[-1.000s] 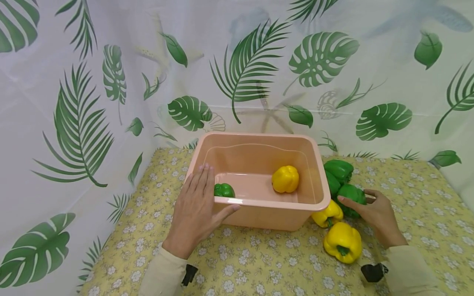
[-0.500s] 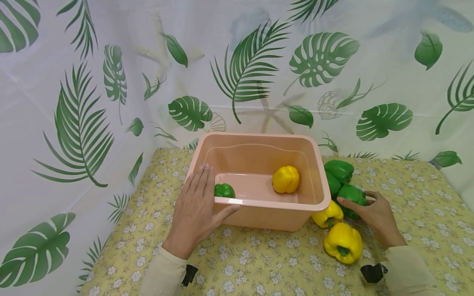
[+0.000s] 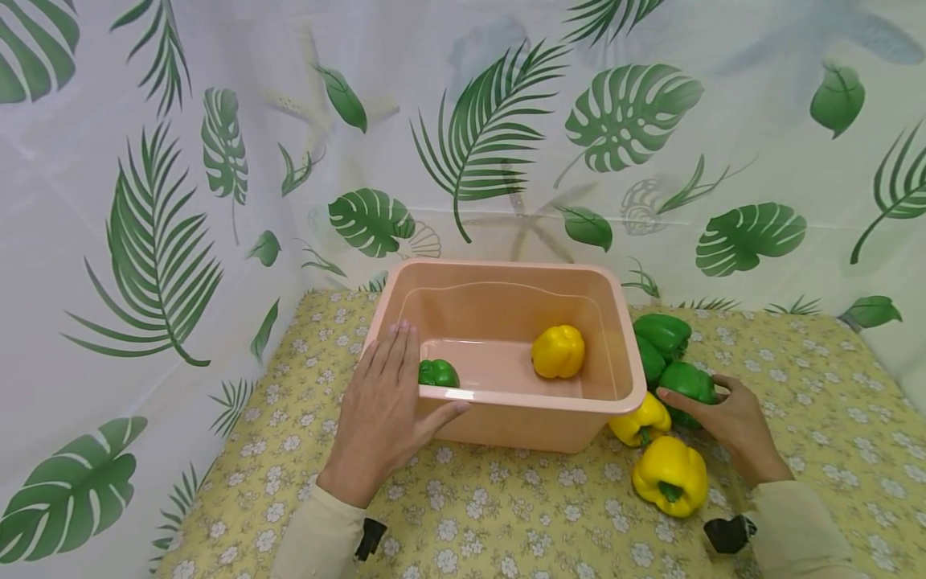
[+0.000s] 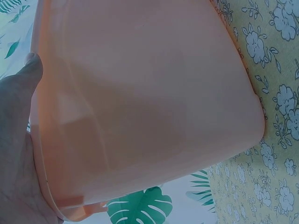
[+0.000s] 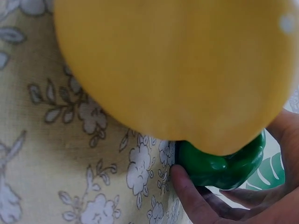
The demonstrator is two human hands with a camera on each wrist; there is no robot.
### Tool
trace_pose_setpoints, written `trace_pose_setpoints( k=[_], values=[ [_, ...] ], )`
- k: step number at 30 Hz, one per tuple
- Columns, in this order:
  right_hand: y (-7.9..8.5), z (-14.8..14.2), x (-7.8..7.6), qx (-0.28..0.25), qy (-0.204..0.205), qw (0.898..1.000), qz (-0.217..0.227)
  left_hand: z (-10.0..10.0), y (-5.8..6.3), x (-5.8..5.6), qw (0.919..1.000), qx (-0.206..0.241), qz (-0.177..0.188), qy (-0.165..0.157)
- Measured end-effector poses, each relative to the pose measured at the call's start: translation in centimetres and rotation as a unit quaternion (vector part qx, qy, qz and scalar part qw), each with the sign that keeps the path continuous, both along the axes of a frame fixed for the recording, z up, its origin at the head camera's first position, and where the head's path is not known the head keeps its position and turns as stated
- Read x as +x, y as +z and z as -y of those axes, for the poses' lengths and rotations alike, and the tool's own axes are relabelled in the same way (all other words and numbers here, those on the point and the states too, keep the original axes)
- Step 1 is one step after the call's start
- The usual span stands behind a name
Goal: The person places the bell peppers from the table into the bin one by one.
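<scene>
A pink plastic bin (image 3: 506, 418) stands on the table with a yellow bell pepper (image 3: 558, 351) and a green bell pepper (image 3: 438, 373) inside. My left hand (image 3: 383, 410) lies flat over the bin's front left corner, fingers straight, thumb along the front rim. To the right of the bin, my right hand (image 3: 738, 422) grips another green bell pepper (image 3: 689, 381) between thumb and fingers. In the right wrist view, fingertips wrap the low side of that green pepper (image 5: 219, 165), partly hidden behind a large yellow pepper (image 5: 177, 65).
Beside the bin's right wall lie more green peppers (image 3: 662, 334), close behind the gripped one. Two yellow peppers lie nearer the front, one by the bin's corner (image 3: 641, 420) and one closer to me (image 3: 670, 476). A floral cloth (image 3: 506, 515) covers the table; a leaf-print curtain (image 3: 506, 225) hangs behind.
My right thumb and fingers have shifted very slightly on the green pepper. The left hand and the bin have stayed in place.
</scene>
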State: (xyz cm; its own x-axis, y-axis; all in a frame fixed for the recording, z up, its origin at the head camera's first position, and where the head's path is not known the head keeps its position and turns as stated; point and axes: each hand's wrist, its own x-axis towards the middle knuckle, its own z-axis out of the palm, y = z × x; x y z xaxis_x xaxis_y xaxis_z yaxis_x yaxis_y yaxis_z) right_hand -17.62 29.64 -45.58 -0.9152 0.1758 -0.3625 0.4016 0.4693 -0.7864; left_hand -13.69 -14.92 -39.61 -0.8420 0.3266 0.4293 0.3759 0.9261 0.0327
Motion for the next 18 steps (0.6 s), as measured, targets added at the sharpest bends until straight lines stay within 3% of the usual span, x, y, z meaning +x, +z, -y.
trace_pose_setpoints(
  k=[18],
  values=[
    [-0.32,-0.12,0.05,-0.004,-0.017,1.000,0.007,-0.02,-0.02,0.00,1.0000,0.006,-0.002,-0.001]
  ],
)
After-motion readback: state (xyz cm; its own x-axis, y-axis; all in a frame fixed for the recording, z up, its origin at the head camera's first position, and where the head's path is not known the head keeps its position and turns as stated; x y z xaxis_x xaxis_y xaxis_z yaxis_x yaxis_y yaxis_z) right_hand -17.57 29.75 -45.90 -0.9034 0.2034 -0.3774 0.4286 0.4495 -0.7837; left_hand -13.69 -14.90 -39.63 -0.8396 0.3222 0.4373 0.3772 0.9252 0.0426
